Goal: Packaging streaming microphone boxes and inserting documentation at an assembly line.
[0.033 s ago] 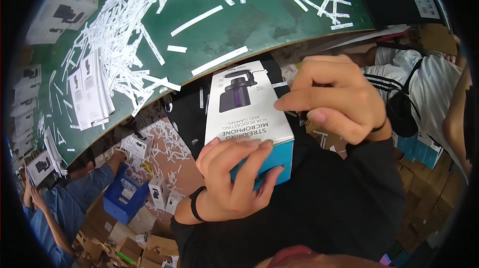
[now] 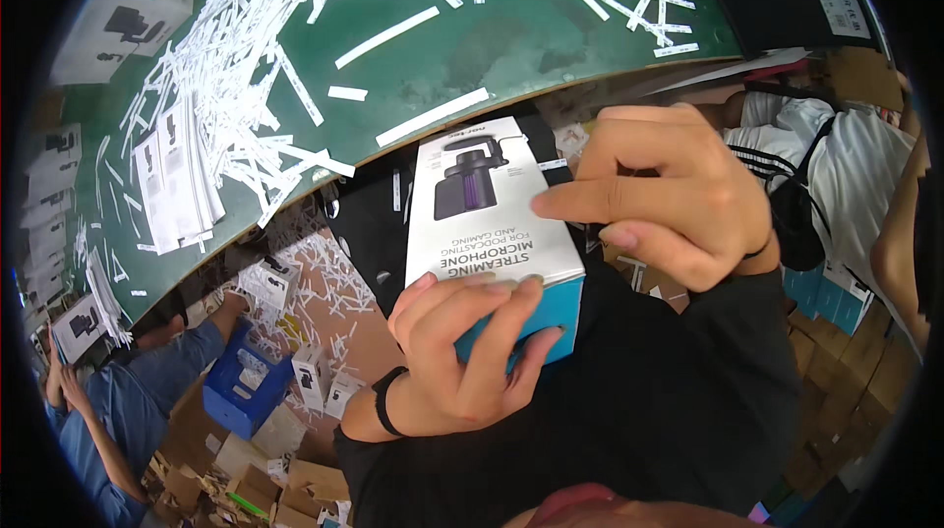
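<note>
A white and blue microphone box lies tilted in front of my body, its printed white face up and its blue end toward me. My left hand grips the near end, fingers over the white face and thumb against the blue end. The index fingertip of my right hand rests at the right edge of the white face. Its thumb sits apart and the other fingers are bent, with nothing visible in them.
Paper strips cover much of the green table, beside a stack of printed leaflets. A blue crate and cartons stand on the littered floor. Co-workers sit at left and right.
My right index fingertip has shifted slightly left along the box's face. The box and my left hand have barely moved.
</note>
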`<action>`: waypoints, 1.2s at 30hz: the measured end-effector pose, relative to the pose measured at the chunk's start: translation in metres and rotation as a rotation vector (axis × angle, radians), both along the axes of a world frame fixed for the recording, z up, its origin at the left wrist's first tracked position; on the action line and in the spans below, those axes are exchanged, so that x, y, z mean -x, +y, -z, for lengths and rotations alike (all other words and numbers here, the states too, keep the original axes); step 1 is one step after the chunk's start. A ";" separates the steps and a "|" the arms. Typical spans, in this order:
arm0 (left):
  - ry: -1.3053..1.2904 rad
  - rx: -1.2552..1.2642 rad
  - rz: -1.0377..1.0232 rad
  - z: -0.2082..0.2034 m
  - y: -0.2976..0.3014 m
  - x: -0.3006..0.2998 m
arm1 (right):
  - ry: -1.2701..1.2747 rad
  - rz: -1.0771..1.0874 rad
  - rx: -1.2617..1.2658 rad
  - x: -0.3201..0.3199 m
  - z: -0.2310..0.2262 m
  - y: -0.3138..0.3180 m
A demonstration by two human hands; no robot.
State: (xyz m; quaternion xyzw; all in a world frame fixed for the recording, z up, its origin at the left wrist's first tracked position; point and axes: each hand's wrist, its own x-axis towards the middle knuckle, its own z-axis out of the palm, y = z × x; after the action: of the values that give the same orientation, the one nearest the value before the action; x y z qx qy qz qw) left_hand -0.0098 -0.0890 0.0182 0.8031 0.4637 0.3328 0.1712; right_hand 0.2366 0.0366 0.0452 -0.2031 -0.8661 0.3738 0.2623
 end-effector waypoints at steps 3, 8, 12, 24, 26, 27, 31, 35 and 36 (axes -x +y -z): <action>-0.060 -0.166 0.030 0.015 0.001 -0.010 | -0.056 -0.048 -0.171 0.008 -0.007 0.008; -0.252 -0.206 -0.065 0.025 -0.004 -0.012 | -0.139 -0.120 -0.172 0.010 -0.010 0.019; 0.336 0.017 -0.153 0.001 0.015 0.001 | -0.081 -0.015 -0.127 -0.004 -0.004 0.018; -0.456 0.085 -0.195 0.043 0.073 0.024 | 0.063 0.675 0.252 0.021 0.049 -0.036; -0.662 0.111 -0.246 0.043 0.065 0.013 | 0.083 0.680 0.274 0.018 0.053 -0.038; -0.875 0.139 -0.288 0.044 0.063 0.010 | 0.098 0.692 0.294 0.016 0.054 -0.038; -0.119 0.021 -0.294 0.032 0.069 0.010 | 0.214 0.695 0.226 0.010 0.049 -0.018; -0.147 -0.011 -0.208 0.027 0.054 0.008 | 0.039 0.411 -0.001 0.017 0.014 -0.002; -0.151 -0.064 -0.167 0.026 0.048 0.006 | 0.031 0.385 -0.035 0.018 0.011 0.000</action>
State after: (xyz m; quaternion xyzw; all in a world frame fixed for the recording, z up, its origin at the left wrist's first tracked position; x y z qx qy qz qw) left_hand -0.0160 -0.0414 -0.0082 0.7393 0.5038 0.4202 0.1518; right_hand 0.2188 0.0369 0.0340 -0.3548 -0.8134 0.3048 0.3458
